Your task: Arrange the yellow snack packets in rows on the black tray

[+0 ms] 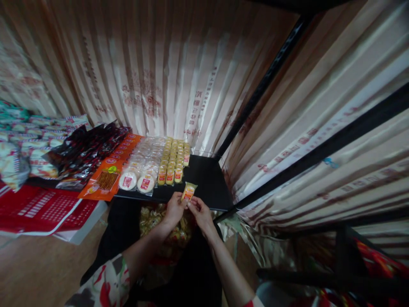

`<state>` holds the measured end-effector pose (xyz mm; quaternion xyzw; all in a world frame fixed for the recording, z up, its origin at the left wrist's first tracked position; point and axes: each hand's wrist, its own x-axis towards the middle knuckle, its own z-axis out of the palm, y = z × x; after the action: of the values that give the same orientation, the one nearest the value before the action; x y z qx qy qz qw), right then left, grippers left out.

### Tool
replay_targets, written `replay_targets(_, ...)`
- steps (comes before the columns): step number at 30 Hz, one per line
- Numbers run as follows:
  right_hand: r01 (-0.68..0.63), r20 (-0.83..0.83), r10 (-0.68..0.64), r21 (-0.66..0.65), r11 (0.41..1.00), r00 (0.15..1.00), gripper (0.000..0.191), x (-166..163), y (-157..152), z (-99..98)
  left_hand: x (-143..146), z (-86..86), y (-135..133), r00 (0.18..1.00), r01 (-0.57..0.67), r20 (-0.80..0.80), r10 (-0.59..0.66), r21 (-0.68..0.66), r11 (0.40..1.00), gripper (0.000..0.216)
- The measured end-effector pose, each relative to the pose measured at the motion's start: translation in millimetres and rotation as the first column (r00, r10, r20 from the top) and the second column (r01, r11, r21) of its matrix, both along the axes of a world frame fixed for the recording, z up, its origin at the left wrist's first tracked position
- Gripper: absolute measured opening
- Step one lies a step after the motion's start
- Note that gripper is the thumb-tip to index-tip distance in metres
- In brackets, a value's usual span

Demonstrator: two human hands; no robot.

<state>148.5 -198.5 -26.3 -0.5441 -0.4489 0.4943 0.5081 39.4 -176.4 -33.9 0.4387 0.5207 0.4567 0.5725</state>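
My left hand (pixel 174 209) and my right hand (pixel 200 212) meet at the front edge of a black shelf (pixel 207 181). Both pinch one small yellow snack packet (pixel 188 191) between their fingertips, holding it upright just over the shelf edge. Right behind it, rows of the same yellow packets (pixel 174 160) run back along the shelf. Under my hands a clear bag of more yellow packets (pixel 156 219) sits on dark cloth.
Left of the yellow rows lie round white packets (pixel 140 168), orange packs (pixel 107 179), dark red-and-black packs (pixel 86 151) and pale green-white bags (pixel 19 145). A red perforated panel (pixel 41 209) rests at lower left. Beige curtains and black frame bars (pixel 265 83) enclose the back and right.
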Motion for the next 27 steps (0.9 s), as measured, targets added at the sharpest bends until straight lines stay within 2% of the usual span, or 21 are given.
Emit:
replay_targets(4, 0.058, -0.027, -0.057, 0.016, 0.998, 0.998, 0.033, 8, 19, 2.0, 13, 11.8, 18, 0.998, 0.02, 0.053, -0.021, 0.02, 1.0, 0.013)
replay_targets(7, 0.108, 0.001, -0.108, 0.037, 0.993, 0.994, 0.033, 14, 39, 0.7, 21, 19.3, 33, 0.999, 0.034, 0.033, -0.034, 0.011, 0.999, 0.02)
replay_targets(10, 0.117, 0.014, -0.118, 0.05, 0.992, 0.993, 0.038, 20, 60, -3.9, 29, 23.3, 44, 0.994, 0.013, -0.113, -0.012, 0.005, 1.0, 0.032)
replay_targets(13, 0.143, 0.022, -0.144, 0.043, 0.989, 0.989, 0.038, 24, 81, -11.3, 38, 24.1, 47, 0.943, -0.025, -0.33, 0.045, 0.065, 0.998, 0.046)
replay_targets(16, 0.192, 0.042, -0.194, 0.029, 0.981, 0.98, 0.032, 26, 102, -19.9, 47, 22.9, 44, 0.91, -0.004, -0.411, 0.055, 0.123, 0.992, 0.049)
replay_targets(20, 0.197, 0.178, -0.203, 0.049, 0.979, 0.963, 0.026, 28, 132, -27.4, 57, 19.3, 50, 0.926, 0.051, -0.378, -0.009, 0.103, 0.993, 0.047)
replay_targets(27, 0.148, 0.475, -0.159, 0.06, 0.987, 0.865, 0.026, 30, 174, -28.9, 64, 15.0, 91, 0.934, 0.048, -0.357, -0.022, 0.064, 0.997, 0.05)
